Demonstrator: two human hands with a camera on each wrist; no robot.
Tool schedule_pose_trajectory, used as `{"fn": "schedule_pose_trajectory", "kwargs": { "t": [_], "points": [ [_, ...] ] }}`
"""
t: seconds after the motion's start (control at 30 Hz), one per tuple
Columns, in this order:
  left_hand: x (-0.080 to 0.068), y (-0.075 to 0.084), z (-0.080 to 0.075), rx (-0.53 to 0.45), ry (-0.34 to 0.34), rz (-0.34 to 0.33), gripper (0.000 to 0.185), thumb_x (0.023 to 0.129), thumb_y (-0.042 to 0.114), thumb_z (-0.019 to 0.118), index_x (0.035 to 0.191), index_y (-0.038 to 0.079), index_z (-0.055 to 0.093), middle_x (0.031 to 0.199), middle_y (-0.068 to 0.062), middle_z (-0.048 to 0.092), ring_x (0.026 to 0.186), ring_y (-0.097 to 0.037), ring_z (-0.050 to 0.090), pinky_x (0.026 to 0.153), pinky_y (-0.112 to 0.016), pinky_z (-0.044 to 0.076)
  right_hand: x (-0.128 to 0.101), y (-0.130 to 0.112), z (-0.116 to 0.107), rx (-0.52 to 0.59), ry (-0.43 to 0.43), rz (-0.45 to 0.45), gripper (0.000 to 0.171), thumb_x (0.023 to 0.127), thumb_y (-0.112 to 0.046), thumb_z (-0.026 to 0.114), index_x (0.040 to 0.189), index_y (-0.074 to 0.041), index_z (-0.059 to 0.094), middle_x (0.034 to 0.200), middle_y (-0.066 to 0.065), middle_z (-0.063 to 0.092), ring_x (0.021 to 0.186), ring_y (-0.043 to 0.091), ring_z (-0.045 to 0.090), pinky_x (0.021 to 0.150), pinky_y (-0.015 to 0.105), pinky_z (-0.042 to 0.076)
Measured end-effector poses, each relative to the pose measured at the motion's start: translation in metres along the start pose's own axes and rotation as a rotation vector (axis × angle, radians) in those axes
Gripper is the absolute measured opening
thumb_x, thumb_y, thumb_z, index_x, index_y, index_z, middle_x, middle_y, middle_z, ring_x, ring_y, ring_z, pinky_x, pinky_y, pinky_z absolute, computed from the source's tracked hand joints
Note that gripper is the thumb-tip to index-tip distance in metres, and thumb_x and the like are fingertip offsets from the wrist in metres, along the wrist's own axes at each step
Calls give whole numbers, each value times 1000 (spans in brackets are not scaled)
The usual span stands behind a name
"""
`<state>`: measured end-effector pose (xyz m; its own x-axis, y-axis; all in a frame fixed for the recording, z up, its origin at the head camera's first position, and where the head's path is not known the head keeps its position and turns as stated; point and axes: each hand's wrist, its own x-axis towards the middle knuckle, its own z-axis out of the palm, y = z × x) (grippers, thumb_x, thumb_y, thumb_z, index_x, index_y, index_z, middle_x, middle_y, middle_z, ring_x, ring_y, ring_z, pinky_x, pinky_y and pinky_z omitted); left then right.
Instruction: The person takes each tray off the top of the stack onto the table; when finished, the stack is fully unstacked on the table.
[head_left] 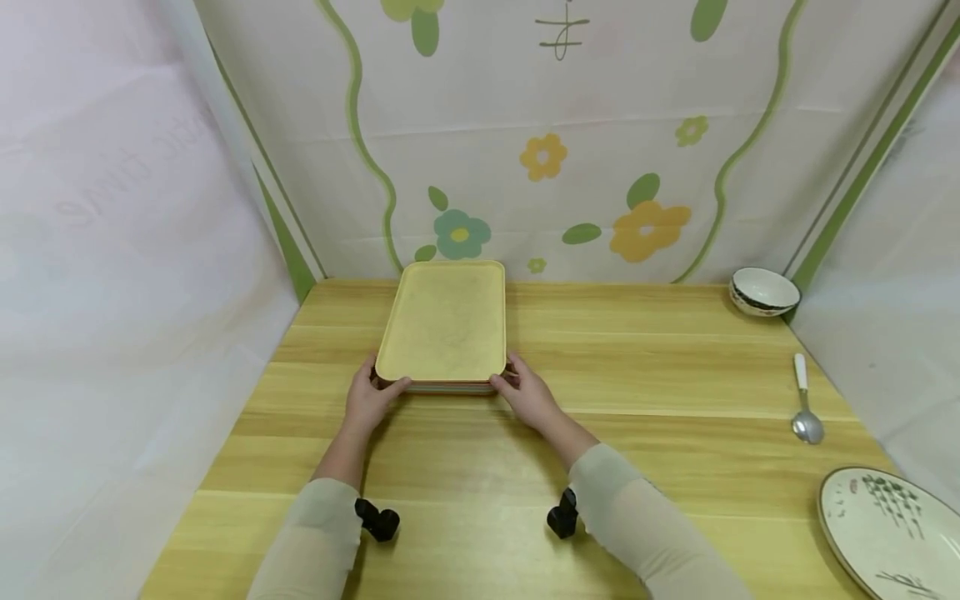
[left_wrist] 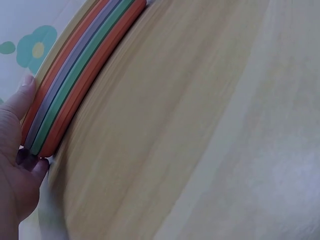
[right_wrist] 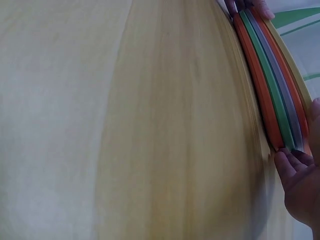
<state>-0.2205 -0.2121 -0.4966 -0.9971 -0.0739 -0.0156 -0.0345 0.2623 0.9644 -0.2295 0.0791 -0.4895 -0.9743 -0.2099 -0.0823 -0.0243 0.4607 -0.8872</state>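
A stack of trays [head_left: 442, 329] is seen lying flat on the wooden bench [head_left: 637, 367], left of centre and toward the far side, with a yellow tray on top. Its near short edge is gripped at both corners: the left hand [head_left: 367, 400] is curled round the near left corner, thumb on the rim and fingers tucked under, and the right hand [head_left: 528, 396] is clamped in the same way on the near right corner. In the wrist views the stacked rims [left_wrist: 75, 80] are shown as orange, grey, green and orange bands under the yellow one, with a thumb laid along the top edge and fingertips hooked beneath. The stack lies directly ahead of both hands, neither being nearer than the other. Its long axis runs near to far, away from the person, so that the far short edge points at the flowered backdrop [head_left: 570, 167]. Well apart on the right, a bowl [head_left: 763, 291] is set in the far corner, a spoon [head_left: 805, 410] lies with its handle pointing far, and a patterned plate [head_left: 888, 525] is cut off at the near right edge.
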Motion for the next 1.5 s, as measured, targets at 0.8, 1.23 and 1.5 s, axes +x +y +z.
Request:
{"fn": "schedule_pose_trajectory", "kwargs": {
  "t": [0.8, 1.23, 1.5],
  "points": [
    [-1, 24, 3, -183, 89, -74, 85, 86, 5, 74, 153, 7, 21, 142, -23, 47, 109, -12, 57, 80, -7, 52, 1, -2, 1, -30, 21, 14, 68, 100, -38, 55, 156, -10, 26, 150, 19, 44, 133, 35, 50, 111, 48, 44],
    [-2, 28, 14, -603, 111, -124, 82, 92, -14, 53, 156, 18, 13, 116, -12, 51, 86, -8, 66, 78, -21, 61, 1, -1, 2, -22, 12, 13, 69, 98, -37, 58, 155, -12, 28, 150, 17, 45, 132, 34, 51, 110, 48, 45],
    [-4, 25, 10, -726, 157, -156, 84, 91, -18, 51, 157, 21, 16, 111, -10, 54, 81, -10, 69, 74, -23, 62, 1, 4, 3, -8, 7, 27, 76, 94, -35, 65, 156, -13, 27, 152, 12, 44, 131, 30, 52, 109, 45, 47]
  ]
}}
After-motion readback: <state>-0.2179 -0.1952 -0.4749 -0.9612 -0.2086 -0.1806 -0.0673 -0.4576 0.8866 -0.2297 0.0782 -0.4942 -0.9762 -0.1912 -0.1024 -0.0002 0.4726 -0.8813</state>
